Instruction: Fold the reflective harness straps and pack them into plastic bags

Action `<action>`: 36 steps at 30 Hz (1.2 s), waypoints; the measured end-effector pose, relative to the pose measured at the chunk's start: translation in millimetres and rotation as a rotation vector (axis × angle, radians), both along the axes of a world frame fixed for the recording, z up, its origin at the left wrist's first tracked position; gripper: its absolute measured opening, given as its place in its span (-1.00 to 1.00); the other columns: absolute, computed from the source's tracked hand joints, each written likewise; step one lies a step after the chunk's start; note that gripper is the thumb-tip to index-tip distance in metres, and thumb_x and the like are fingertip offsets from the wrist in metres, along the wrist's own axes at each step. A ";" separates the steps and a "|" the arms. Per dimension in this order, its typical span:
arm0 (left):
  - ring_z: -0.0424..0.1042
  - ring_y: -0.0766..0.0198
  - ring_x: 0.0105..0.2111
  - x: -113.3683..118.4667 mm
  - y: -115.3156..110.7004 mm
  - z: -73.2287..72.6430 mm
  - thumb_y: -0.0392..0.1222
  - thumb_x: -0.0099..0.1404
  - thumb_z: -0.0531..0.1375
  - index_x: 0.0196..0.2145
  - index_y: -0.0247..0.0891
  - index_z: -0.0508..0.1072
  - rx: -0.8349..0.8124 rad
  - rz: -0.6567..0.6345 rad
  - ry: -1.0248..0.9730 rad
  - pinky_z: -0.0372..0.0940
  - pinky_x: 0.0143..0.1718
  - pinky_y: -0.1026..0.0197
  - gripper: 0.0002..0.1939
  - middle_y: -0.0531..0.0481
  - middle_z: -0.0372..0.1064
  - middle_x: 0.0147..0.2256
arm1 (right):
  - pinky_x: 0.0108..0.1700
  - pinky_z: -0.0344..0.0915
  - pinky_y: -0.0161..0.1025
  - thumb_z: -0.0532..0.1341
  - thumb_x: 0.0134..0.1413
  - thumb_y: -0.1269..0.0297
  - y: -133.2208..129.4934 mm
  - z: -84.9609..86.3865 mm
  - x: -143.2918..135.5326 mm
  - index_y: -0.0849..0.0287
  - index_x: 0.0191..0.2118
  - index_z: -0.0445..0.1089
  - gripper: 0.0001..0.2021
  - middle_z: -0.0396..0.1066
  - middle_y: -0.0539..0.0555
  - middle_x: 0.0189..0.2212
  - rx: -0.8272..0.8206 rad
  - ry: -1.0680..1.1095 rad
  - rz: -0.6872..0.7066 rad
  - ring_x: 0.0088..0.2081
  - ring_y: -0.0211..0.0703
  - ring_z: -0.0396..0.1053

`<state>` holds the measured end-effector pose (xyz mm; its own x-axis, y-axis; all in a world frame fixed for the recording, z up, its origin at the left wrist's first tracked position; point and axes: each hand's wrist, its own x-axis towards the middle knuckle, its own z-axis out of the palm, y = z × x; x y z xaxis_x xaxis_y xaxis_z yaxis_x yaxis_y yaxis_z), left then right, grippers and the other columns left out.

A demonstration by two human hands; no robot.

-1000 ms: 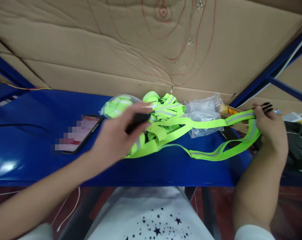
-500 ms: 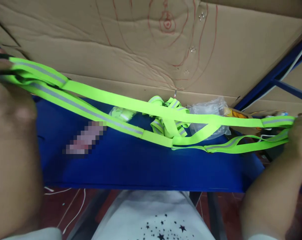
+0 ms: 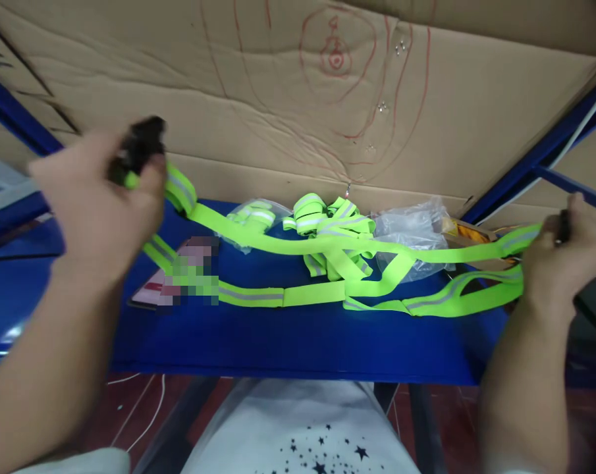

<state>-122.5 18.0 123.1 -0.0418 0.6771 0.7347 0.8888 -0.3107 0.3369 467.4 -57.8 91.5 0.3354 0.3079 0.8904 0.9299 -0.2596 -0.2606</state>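
Note:
A neon-green strap harness with grey reflective stripes hangs loosely between my two hands above the blue table. My left hand is closed round one end of it, with black buckles showing at the fingers. The other end is gripped by my right hand, where a small black piece shows. Behind the harness lies a heap of similar green straps, and left of that a clear bag with green strap inside.
Clear plastic packaging and a yellow-orange item lie at the back right. A pinkish flat item, partly blurred, is at the left of the blue table. Cardboard with red drawn lines stands behind.
My left hand has moved right and inward, bringing the black buckles into view. My right hand has come slightly inward. The harness is slacker and sags lower.

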 end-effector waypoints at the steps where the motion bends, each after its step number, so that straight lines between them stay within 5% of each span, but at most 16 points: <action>1: 0.40 0.11 0.12 17.0 -6.3 -2.8 -0.03 0.47 0.10 0.27 -0.13 0.38 0.063 -0.038 0.070 0.25 0.27 -0.08 -0.53 0.04 0.45 0.15 | 0.11 0.38 0.07 0.18 0.12 0.47 -0.5 4.3 -27.9 0.27 0.28 0.43 -0.43 0.55 0.35 0.06 -0.008 -0.063 0.123 0.09 0.22 0.51; 6: 0.49 0.08 -0.05 104.8 -42.2 -42.3 -0.34 0.42 0.06 0.38 -0.08 0.25 0.028 -0.271 0.508 0.48 -0.21 0.10 -0.40 -0.07 0.44 0.18 | 0.16 0.35 0.20 0.16 0.00 0.58 -4.7 0.8 -175.9 0.17 0.36 0.33 -0.27 0.40 0.32 0.16 -0.308 -0.314 0.553 0.13 0.25 0.36; 10: 0.46 0.02 -0.08 146.7 -52.8 -74.2 -0.42 0.46 -0.06 0.47 -0.28 0.00 -0.046 -0.272 0.710 0.46 -0.19 0.03 -0.34 -0.28 0.42 0.10 | 0.11 0.42 0.13 0.09 0.07 0.60 -1.4 -27.6 -239.7 0.09 0.40 0.23 -0.25 0.35 0.25 0.18 -0.525 -0.281 0.710 0.07 0.18 0.34; 16: 0.41 -0.02 0.00 159.1 -55.5 -91.0 -0.37 0.46 -0.07 0.44 -0.51 -0.03 -0.188 -0.314 0.695 0.46 -0.13 0.04 -0.37 -0.35 0.35 0.09 | 0.06 0.47 0.00 0.04 0.15 0.58 -1.7 -55.4 -250.1 0.18 0.44 0.16 -0.29 0.34 0.27 0.18 -0.595 -0.292 0.707 0.06 0.12 0.33; 26: 0.37 -0.08 0.02 153.9 -62.5 -93.3 -0.25 0.48 -0.01 0.46 -0.50 -0.15 -0.227 -0.393 0.550 0.48 -0.15 0.00 -0.30 -0.38 0.31 0.06 | -0.10 0.51 0.00 0.07 0.15 0.56 -7.3 -58.4 -251.1 0.09 0.46 0.11 -0.26 0.38 0.23 0.17 -0.569 -0.364 0.592 0.01 0.15 0.33; 32: 0.32 -0.18 0.10 155.3 -65.0 -100.1 -0.09 0.48 0.07 0.44 -0.51 -0.11 -0.206 -0.511 0.436 0.39 0.07 -0.21 -0.25 -0.43 0.27 0.08 | -0.12 0.49 0.08 0.02 0.27 0.52 -9.7 -60.9 -255.8 0.14 0.49 0.01 -0.30 0.37 0.30 0.21 -0.598 -0.413 0.540 -0.01 0.19 0.33; 36: 0.27 -0.20 0.15 155.0 -66.8 -103.0 -0.16 0.40 0.17 0.46 -0.49 -0.22 -0.192 -0.616 0.323 0.32 0.15 -0.25 -0.12 -0.46 0.23 0.12 | -0.10 0.50 0.10 0.03 0.27 0.51 -14.1 -60.3 -262.3 0.14 0.52 -0.07 -0.27 0.33 0.32 0.26 -0.628 -0.391 0.551 0.01 0.22 0.36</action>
<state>32.5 -48.8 20.1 0.5883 0.6264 0.5114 0.6356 -0.7492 0.1864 205.1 -71.9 31.1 -0.2917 0.7997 0.5248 0.9561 0.2588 0.1372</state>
